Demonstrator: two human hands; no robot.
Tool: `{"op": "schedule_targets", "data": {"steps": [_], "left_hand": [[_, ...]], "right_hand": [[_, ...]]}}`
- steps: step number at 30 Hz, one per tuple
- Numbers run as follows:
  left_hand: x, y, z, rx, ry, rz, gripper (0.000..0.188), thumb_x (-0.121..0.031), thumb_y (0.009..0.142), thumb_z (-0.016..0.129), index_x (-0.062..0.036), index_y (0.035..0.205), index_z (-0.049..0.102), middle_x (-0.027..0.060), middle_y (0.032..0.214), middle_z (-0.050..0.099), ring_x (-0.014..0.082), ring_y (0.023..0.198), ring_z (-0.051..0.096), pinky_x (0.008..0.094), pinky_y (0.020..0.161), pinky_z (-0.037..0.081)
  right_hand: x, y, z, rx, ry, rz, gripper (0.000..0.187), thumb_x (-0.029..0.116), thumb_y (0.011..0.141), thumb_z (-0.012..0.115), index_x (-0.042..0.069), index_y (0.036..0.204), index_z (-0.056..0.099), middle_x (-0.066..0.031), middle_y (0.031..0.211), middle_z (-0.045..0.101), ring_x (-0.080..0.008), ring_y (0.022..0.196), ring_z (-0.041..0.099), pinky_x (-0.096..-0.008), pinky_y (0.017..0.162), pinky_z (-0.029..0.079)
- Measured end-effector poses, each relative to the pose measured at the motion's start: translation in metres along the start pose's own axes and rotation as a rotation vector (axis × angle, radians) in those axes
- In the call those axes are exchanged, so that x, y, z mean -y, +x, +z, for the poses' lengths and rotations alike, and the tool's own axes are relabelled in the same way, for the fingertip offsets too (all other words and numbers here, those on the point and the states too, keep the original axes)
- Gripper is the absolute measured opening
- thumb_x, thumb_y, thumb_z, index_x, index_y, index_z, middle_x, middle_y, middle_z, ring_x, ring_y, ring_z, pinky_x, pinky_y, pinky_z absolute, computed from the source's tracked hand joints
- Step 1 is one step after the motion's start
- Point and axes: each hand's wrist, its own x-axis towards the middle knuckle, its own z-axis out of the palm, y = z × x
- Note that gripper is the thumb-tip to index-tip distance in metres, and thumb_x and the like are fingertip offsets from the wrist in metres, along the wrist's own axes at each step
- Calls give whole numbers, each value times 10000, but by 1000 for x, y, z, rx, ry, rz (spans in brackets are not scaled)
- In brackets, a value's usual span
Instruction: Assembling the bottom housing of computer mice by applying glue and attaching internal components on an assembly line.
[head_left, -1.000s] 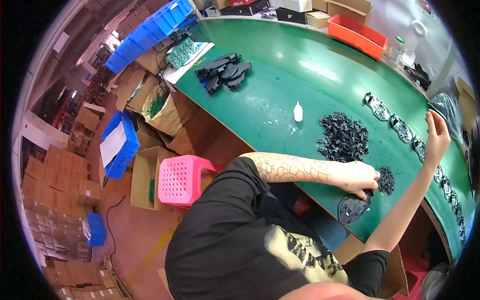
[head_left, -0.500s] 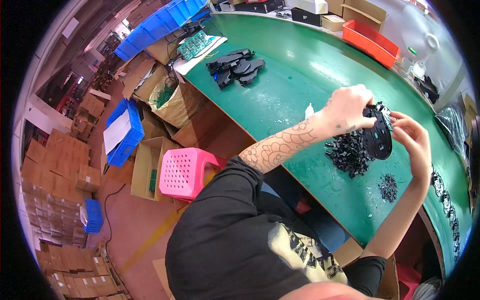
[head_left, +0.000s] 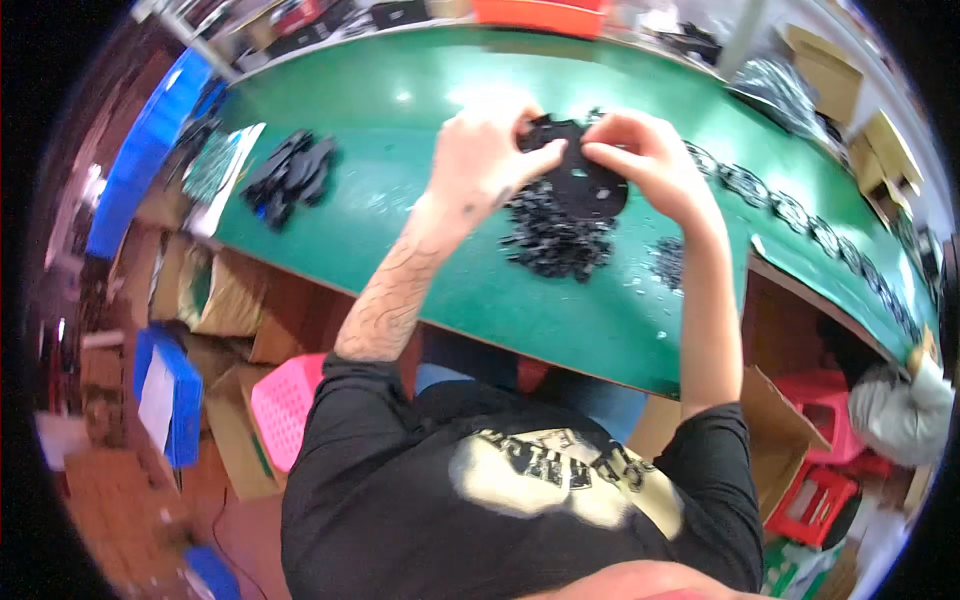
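Note:
Both hands hold a dark, curved black plastic shell (head_left: 592, 190) above the green bench. My left hand (head_left: 488, 150) is closed, thumb and fingers gripping the shell's left upper edge. On the other side, my right hand (head_left: 650, 160) has thumb and fingers bent together at the shell's upper right edge. Whether it also pinches a small part is hidden by blur. Just below the shell lies a heap of small black plastic parts (head_left: 552, 245). A smaller pile of tiny dark pieces (head_left: 666, 262) sits beside my right forearm.
Stacked black shells (head_left: 290, 180) lie on the green bench (head_left: 385, 130) at left, beside green circuit boards (head_left: 210, 165). A row of black assemblies (head_left: 790, 210) runs along the right. An orange-red bin (head_left: 540, 15) stands at the back. A pink stool (head_left: 285, 410) is lower left.
My view has swung to the right, so the bench now faces me and more of its right side shows. Both hands still hold the black shell.

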Motion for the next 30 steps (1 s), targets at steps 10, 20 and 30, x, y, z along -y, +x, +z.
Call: {"op": "schedule_targets", "data": {"steps": [10,20,30], "left_hand": [[-7,5,14,19,45,107,338,-236,692,773,-25,917,633,52,729,582,133,603,551,262,574,481],[-8,11,24,32,20,-32,332,-316,691,742,-50,861,637,93,775,618,257,731,615,358,675,498],[1,9,30,-8,41,-54,333,-240,669,775,-17,874,637,88,746,622,159,635,591,286,612,505]], "right_hand": [[-13,-8,-14,21,298,257,326,161,762,686,57,1059,600,-34,838,649,-95,770,586,-247,695,456],[-24,-4,-9,-132,207,256,300,194,714,734,49,959,641,-62,810,654,-113,761,594,-264,704,456],[-23,-1,3,-200,-42,108,159,173,780,696,48,874,667,-42,801,668,-99,751,612,-255,668,477]]}}
